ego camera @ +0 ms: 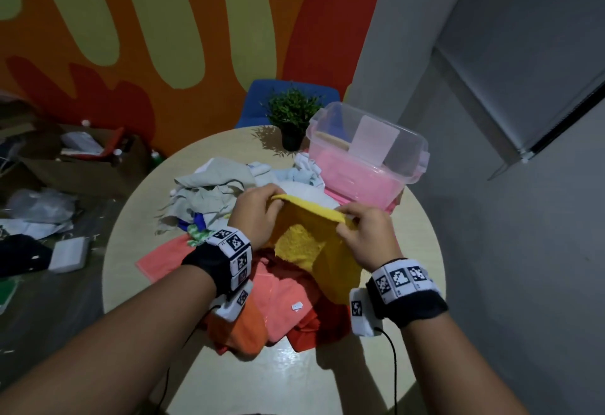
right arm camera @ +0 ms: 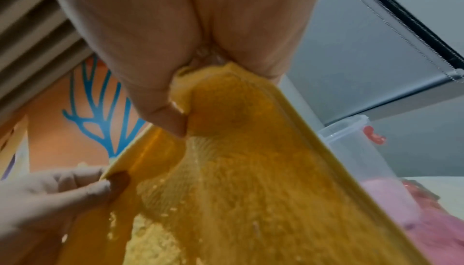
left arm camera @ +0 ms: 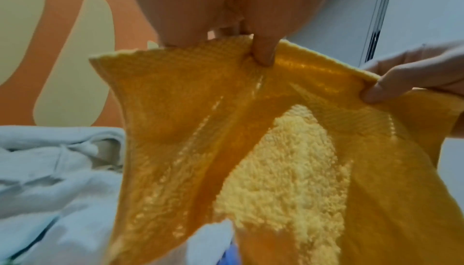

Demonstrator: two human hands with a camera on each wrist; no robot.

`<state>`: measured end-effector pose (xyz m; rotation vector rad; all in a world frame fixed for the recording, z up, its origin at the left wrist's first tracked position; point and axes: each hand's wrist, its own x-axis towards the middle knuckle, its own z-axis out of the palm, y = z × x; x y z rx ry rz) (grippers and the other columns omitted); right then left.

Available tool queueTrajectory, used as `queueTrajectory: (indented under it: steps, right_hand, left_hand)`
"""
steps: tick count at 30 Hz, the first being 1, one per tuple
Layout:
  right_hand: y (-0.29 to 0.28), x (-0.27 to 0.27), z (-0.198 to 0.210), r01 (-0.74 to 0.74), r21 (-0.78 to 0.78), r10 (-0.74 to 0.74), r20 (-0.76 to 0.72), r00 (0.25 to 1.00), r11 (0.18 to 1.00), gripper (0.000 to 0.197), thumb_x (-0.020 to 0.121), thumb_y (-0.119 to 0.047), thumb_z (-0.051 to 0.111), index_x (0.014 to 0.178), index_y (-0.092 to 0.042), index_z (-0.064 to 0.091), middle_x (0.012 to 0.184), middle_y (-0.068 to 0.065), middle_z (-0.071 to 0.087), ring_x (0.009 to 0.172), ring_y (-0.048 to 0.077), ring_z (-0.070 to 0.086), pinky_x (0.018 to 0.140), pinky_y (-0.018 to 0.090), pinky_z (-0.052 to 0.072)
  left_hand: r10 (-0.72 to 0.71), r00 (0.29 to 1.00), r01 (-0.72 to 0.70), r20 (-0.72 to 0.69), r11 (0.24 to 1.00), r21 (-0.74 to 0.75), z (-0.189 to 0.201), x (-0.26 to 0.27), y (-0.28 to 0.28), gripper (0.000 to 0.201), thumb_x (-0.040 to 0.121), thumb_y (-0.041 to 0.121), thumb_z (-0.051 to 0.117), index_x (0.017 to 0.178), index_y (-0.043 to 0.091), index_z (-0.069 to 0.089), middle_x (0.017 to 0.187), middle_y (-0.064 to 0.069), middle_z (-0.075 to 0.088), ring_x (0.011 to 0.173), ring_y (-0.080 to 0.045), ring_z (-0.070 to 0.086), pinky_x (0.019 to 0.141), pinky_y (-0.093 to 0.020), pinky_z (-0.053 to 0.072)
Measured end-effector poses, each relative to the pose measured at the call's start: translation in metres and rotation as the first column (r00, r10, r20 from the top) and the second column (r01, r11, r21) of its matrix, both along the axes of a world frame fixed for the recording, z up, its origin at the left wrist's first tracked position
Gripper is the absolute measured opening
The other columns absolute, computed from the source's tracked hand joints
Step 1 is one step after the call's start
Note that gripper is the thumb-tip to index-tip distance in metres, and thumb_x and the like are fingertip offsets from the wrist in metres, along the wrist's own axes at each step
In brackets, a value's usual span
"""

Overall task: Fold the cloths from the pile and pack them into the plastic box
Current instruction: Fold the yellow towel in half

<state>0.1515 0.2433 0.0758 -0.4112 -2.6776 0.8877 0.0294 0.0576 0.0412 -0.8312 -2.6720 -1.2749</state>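
Observation:
A yellow terry cloth (ego camera: 311, 238) hangs above the pile, held up by its top hem. My left hand (ego camera: 258, 215) pinches the hem at its left end, and my right hand (ego camera: 363, 234) pinches it further right. In the left wrist view the yellow cloth (left arm camera: 251, 140) droops below my thumb (left arm camera: 263, 52), with the right hand (left arm camera: 401, 78) at the edge. The right wrist view shows the cloth (right arm camera: 251, 190) bunched under my thumb (right arm camera: 163, 110). The pile of cloths (ego camera: 281, 297) lies beneath on the table. The clear plastic box (ego camera: 366, 153) stands beyond, with a pink cloth inside.
The round pale table (ego camera: 294, 372) carries more crumpled grey and white cloths (ego camera: 209, 189) at the left. A small potted plant (ego camera: 293, 120) stands beside the box, a blue chair (ego camera: 262, 100) behind it. Cardboard boxes and clutter (ego camera: 65, 166) lie on the floor at left.

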Motion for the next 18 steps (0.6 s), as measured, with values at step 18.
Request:
queueTrajectory:
  steps: [18]
  right_hand:
    - [0.017, -0.002, 0.056, 0.066, 0.032, -0.049, -0.369, 0.928, 0.997, 0.013, 0.088, -0.011, 0.069, 0.096, -0.018, 0.077, 0.092, -0.005, 0.062, 0.087, 0.003, 0.056, 0.082, 0.013, 0.044]
  left_hand:
    - [-0.165, 0.983, 0.162, 0.08, 0.986, 0.039, 0.052, -0.03, -0.027, 0.015, 0.086, 0.014, 0.075, 0.094, 0.026, 0.07, 0.092, 0.009, 0.067, 0.068, 0.005, 0.054, 0.062, -0.01, 0.039]
